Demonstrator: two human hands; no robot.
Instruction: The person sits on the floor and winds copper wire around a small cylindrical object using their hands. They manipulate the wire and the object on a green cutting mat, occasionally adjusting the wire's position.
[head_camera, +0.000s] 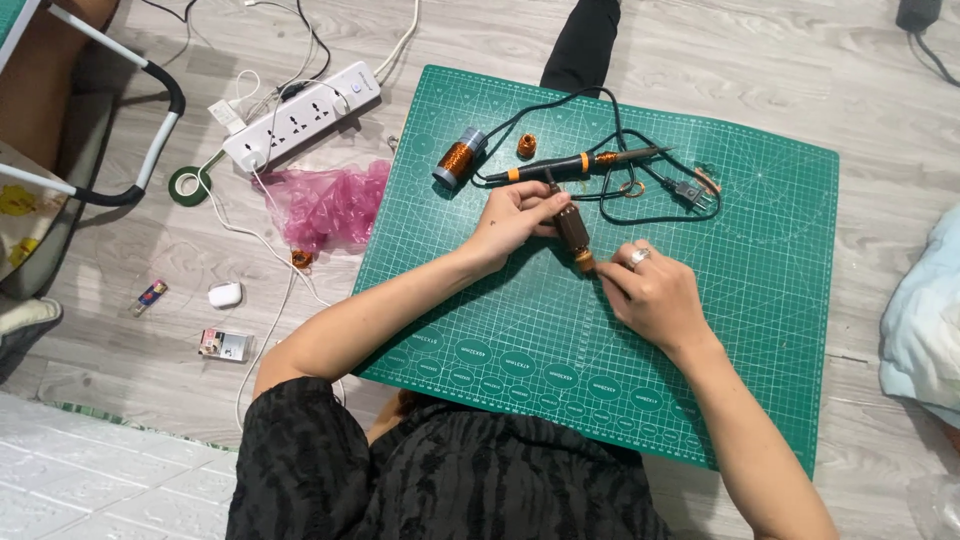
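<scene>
Both hands hold one small dark brown cylinder-shaped part (573, 231), which looks like a wound motor core, a little above the middle of the green cutting mat (760, 300). The left hand (515, 215) closes its fingers around the upper end of the part, and the right hand (655, 292), with a ring on one finger, pinches the lower end, where a copper-coloured piece shows; whether the part touches the mat I cannot tell. Near the far edge of the mat lies a soldering iron (575, 166) with a black and orange handle, and its black cable (610, 200) loops around to a plug (692, 190) on the mat. Beside the iron, toward the far left corner, lies a spool of copper wire (459, 158), and a small copper coil (527, 146) lies just beside it. On the floor, off the left edge of the mat, lies a crumpled pink plastic bag (325, 203), and further away are a white power strip (300, 115) and a roll of green tape (186, 184). A small white case (225, 294) lies on the floor well apart from the mat.
</scene>
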